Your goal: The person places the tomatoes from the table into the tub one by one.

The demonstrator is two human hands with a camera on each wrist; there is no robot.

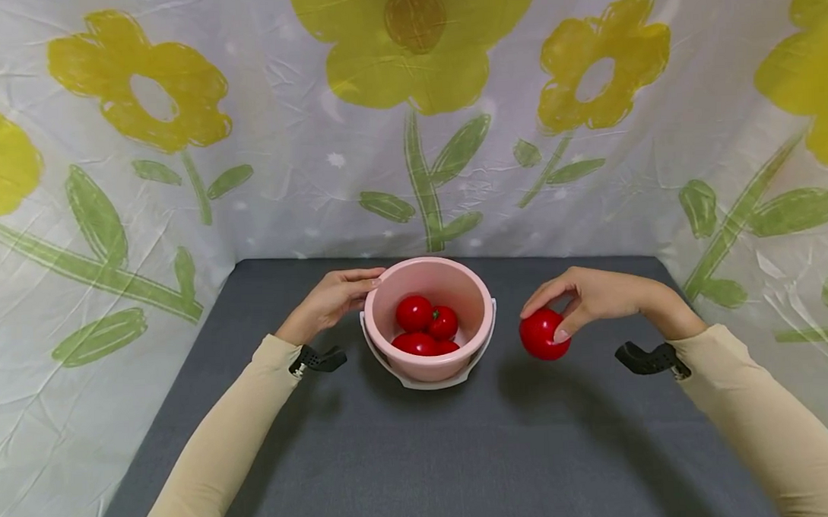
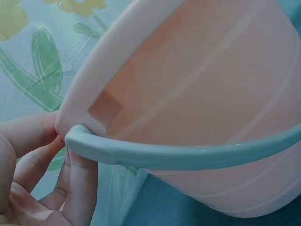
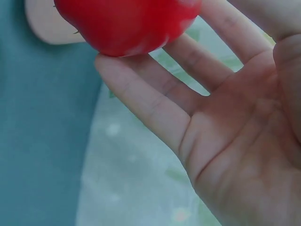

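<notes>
While both sleeved forearms enter from the bottom corners of the head view, the grey surface [image 1: 421,456] fills the lower middle of the frame. Right of centre, the right hand [image 1: 596,296] holds a red tomato [image 1: 544,334] just above the surface, its fingers [image 3: 155,101] curled over the fruit's top and sides and the thumb against its near side; the right wrist view shows the fingertips cupping the tomato at the top of the frame. That tomato hangs near the pink bucket [image 1: 428,368] but apart from it, to its right. At the centre, the bucket stands upright on the surface, its pale handle [image 2: 188,157] folded down around the front. Inside it lie four more tomatoes [image 1: 425,326], bunched together on the bottom. On the bucket's left rim, the left hand [image 1: 329,301] grips the edge, fingers [image 2: 80,183] pinching the rim close to where the handle joins. Behind everything, across the upper frame, hangs a white cloth with yellow flowers [image 1: 414,53].
</notes>
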